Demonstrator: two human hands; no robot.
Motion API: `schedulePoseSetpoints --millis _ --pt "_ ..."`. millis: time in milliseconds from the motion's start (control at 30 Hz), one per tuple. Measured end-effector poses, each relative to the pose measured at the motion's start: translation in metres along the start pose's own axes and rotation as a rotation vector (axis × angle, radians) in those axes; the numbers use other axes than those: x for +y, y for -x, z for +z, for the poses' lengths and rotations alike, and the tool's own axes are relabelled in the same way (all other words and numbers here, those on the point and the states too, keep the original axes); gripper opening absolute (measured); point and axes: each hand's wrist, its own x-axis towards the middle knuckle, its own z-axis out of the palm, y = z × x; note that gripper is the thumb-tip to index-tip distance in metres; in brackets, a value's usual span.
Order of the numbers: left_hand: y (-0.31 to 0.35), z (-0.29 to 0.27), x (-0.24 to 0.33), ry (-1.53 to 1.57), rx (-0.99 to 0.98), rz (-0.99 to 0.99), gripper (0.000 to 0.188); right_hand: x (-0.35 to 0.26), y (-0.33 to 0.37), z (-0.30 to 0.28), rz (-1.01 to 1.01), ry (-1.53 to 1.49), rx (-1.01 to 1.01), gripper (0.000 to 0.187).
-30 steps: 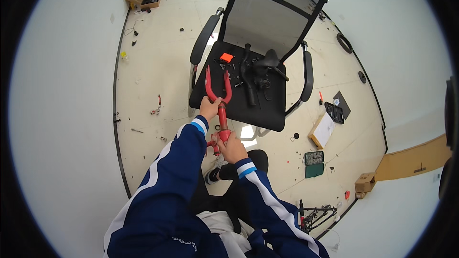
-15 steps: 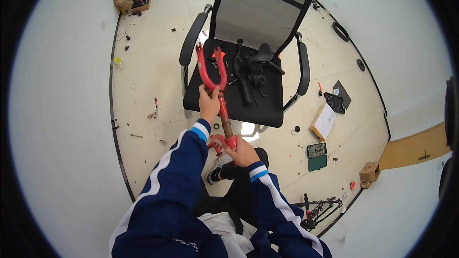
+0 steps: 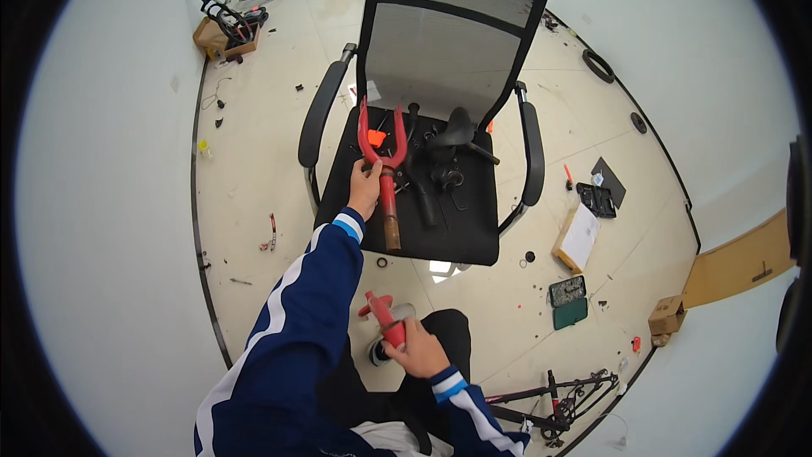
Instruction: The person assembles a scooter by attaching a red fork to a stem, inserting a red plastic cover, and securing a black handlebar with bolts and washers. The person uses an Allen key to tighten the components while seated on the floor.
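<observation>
Red fork point(image 3: 388, 195), left grip point(image 3: 364, 189) clasping near its crown, prongs beyond, right grip point(image 3: 420, 352) clasping red tube piece point(image 3: 385, 316)

Before me stands the chair point(image 3: 469, 233), its backrest point(image 3: 440, 51) at the far side. My left hand point(image 3: 364, 189) has the fork point(image 3: 388, 199) over the left half of the seat, prongs toward the backrest. Right of the fork lies a tube point(image 3: 420, 186), with the saddle point(image 3: 457, 129) beyond it to the right. My right hand point(image 3: 420, 352), nearer me than the seat, has a tubular piece point(image 3: 386, 319) above my shoe point(image 3: 378, 353). Floor right of the chair bears a hinged case point(image 3: 569, 303); nearer me lies a bicycle frame point(image 3: 554, 391).
</observation>
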Motion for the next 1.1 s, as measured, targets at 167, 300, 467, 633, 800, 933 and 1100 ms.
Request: schedulePoseSetpoints --millis 167,300,467,633,800,933,1100 --pt "-0.078 -0.035 -0.025 0.056 -0.029 -0.050 0.033 -0.007 0.008 -0.001 0.022 -0.051 -0.046 0.063" --pt "-0.068 -0.027 -0.018 -0.373 -0.124 -0.027 0.040 -0.002 0.010 0.001 0.018 -0.094 0.033 0.068" --pt "0.017 -0.083 0.002 -0.658 -0.086 0.355 0.045 0.002 0.000 0.023 -0.015 -0.188 0.076 0.068" --pt "0.190 -0.132 0.023 -0.518 -0.109 -0.014 0.033 -0.004 -0.026 0.020 -0.020 -0.195 0.085 0.067" --pt "0.301 -0.160 -0.009 -0.477 -0.046 -0.058 0.029 -0.004 -0.045 0.015 -0.029 -0.200 0.114 0.056" --pt "0.320 -0.128 -0.002 -0.812 -0.125 0.242 0.066 -0.040 -0.042 -0.064 -0.021 -0.341 -0.050 0.049" --pt "0.307 -0.027 0.077 -0.843 -0.361 0.686 0.076 -0.144 -0.005 -0.206 -0.301 -0.252 -0.168 0.044"
